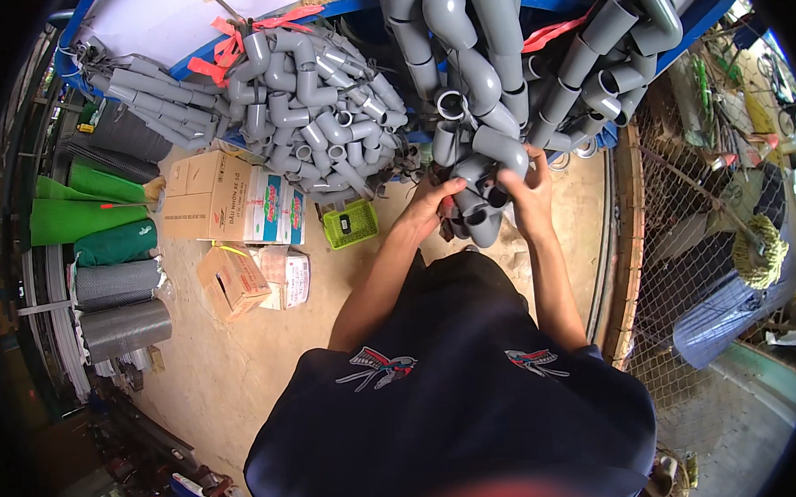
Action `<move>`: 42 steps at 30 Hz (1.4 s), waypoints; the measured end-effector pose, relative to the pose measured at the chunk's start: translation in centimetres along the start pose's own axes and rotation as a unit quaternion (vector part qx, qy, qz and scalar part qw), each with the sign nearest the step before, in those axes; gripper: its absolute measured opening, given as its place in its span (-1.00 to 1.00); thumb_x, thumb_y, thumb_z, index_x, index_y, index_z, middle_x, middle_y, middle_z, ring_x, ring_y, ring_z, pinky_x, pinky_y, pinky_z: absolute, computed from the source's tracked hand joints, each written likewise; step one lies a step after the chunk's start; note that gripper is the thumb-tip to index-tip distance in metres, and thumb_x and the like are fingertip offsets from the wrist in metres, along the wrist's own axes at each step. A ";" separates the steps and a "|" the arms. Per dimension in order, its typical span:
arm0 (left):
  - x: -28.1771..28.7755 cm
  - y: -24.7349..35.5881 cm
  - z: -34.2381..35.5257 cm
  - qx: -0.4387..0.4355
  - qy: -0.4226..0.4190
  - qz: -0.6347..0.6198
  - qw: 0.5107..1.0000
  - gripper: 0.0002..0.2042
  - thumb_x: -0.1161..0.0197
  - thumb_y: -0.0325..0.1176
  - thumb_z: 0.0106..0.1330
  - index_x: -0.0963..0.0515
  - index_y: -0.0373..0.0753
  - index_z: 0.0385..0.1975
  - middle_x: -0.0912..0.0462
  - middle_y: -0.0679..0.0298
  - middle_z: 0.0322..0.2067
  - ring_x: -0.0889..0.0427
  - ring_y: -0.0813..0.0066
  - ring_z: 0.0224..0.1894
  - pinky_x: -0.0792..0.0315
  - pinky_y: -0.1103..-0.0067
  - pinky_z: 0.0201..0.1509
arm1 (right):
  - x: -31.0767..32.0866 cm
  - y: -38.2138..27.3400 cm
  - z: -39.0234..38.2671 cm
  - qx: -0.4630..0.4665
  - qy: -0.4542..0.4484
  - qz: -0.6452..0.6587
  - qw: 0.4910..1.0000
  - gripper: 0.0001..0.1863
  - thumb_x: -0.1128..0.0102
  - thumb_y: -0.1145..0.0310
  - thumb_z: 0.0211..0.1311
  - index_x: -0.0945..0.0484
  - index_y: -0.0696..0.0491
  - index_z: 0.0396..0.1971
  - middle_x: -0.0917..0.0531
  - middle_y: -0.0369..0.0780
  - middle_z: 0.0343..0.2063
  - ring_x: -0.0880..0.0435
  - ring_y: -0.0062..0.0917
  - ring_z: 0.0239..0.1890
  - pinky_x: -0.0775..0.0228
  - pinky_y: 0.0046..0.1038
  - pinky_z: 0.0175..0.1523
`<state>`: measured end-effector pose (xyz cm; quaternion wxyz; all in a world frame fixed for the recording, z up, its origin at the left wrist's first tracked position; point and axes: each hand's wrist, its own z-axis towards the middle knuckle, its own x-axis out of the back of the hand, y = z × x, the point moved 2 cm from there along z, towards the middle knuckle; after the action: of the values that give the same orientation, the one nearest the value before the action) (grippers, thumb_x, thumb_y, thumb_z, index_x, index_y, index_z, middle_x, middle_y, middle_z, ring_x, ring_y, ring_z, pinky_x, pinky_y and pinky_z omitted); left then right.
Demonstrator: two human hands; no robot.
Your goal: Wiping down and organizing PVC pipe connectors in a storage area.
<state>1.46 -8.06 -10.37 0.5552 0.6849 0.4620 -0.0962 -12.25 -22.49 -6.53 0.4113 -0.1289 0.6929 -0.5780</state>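
A hanging string of grey plastic pipe elbows (501,144) is between my two hands, in front of my chest. My left hand (432,206) is closed round the left side of its lower end, the thumb lying over the fittings. On the other side my right hand (532,195) grips the same cluster, fingers curled behind it and thumb in front. The lowest elbows (481,231) poke out below and between the hands. Most of my fingertips are hidden behind the fittings. More strung grey fittings (578,68) hang just to the right.
A big bunch of small grey elbows (310,118) tied with pink ribbon (226,50) hangs on the left. Below it are cardboard boxes (206,200) and a green basket (350,224) on the floor. Wire mesh (689,296) runs along the right; rolled sheets (123,330) lie far left.
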 end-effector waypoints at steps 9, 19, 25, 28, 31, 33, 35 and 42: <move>1.4 2.7 -3.4 -0.197 -0.001 0.200 0.960 -0.08 -0.59 -0.42 0.00 -0.20 -0.28 0.41 -0.50 0.22 0.14 -0.52 0.44 0.14 -0.48 0.48 0.22 | -2.8 -1.6 2.1 0.071 0.004 -0.230 0.971 -0.44 -0.53 0.37 0.18 -0.54 0.23 0.14 -0.73 -0.18 -0.13 -0.67 -0.57 -0.08 -0.51 -0.46 0.06; 3.3 6.4 -7.3 -0.219 0.009 0.250 0.943 -0.02 -0.62 -0.54 0.00 -0.14 -0.28 0.45 -0.53 0.23 0.12 -0.54 0.46 0.13 -0.47 0.43 0.24 | -5.1 1.3 3.7 -0.162 -0.061 0.095 0.980 -0.41 -0.54 0.29 0.19 -0.50 0.22 0.14 -0.68 -0.19 -0.01 -0.65 -0.48 0.04 -0.42 -0.35 0.27; 3.4 9.8 -9.4 -0.307 0.203 0.273 0.889 -0.48 -0.44 -0.41 0.32 -0.40 -0.31 0.24 -0.64 0.23 -0.01 -0.66 0.49 -0.05 -0.55 0.50 0.08 | -5.3 2.5 4.1 -0.141 -0.077 0.089 0.983 -0.42 -0.58 0.43 0.10 -0.51 0.16 0.12 -0.68 -0.21 -0.03 -0.65 -0.50 0.05 -0.46 -0.38 0.22; -0.3 12.5 -10.1 -0.422 0.249 0.227 0.842 -0.67 -0.25 -0.37 0.49 -0.48 -0.32 0.17 -0.66 0.21 -0.03 -0.66 0.47 -0.07 -0.55 0.49 0.07 | -4.6 2.9 3.9 -0.159 -0.078 0.128 0.976 -0.45 -0.56 0.47 0.10 -0.53 0.10 0.10 -0.68 -0.27 -0.05 -0.66 -0.53 0.01 -0.47 -0.41 0.17; -6.2 12.8 -9.4 -0.466 0.149 0.554 0.673 -0.70 -0.21 -0.49 0.40 -0.56 -0.35 0.10 -0.50 -0.06 0.25 -0.58 0.11 0.15 -0.47 0.34 0.27 | -4.6 2.7 3.5 -0.138 -0.076 0.111 0.981 -0.49 -0.53 0.48 0.11 -0.54 0.06 0.07 -0.68 -0.32 -0.07 -0.65 -0.57 -0.01 -0.49 -0.44 0.09; -8.8 11.4 -9.2 -0.466 0.106 0.659 0.581 -0.66 -0.19 -0.56 0.30 -0.59 -0.39 0.08 -0.30 -0.17 0.41 -0.44 -0.12 0.35 -0.37 0.24 0.40 | -4.5 2.3 3.2 -0.134 -0.062 0.129 0.981 -0.49 -0.53 0.48 0.10 -0.54 0.06 0.07 -0.67 -0.32 -0.07 -0.65 -0.57 -0.01 -0.49 -0.44 0.09; -7.5 9.3 -9.2 -0.436 0.065 0.663 0.605 -0.63 -0.20 -0.63 0.17 -0.62 -0.39 0.01 -0.29 -0.17 0.43 -0.34 -0.19 0.44 -0.33 0.18 0.44 | -4.9 1.0 2.9 -0.137 -0.026 0.151 0.979 -0.49 -0.53 0.50 0.10 -0.54 0.08 0.07 -0.67 -0.31 -0.07 -0.65 -0.56 0.00 -0.49 -0.42 0.12; -6.3 8.3 -8.9 -0.398 0.031 0.626 0.671 -0.61 -0.16 -0.65 0.17 -0.60 -0.42 0.04 -0.60 -0.07 0.17 -0.53 -0.10 0.26 -0.41 0.22 0.35 | -1.2 2.0 3.8 -0.108 -0.079 0.092 0.987 -0.53 -0.49 0.50 0.16 -0.55 0.12 0.08 -0.68 -0.27 -0.04 -0.63 -0.52 0.06 -0.46 -0.38 0.23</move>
<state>0.73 -3.42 2.48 0.6906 0.5305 -0.0634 0.4875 -8.17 -23.80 -7.81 0.5004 -0.1534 0.7254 -0.4471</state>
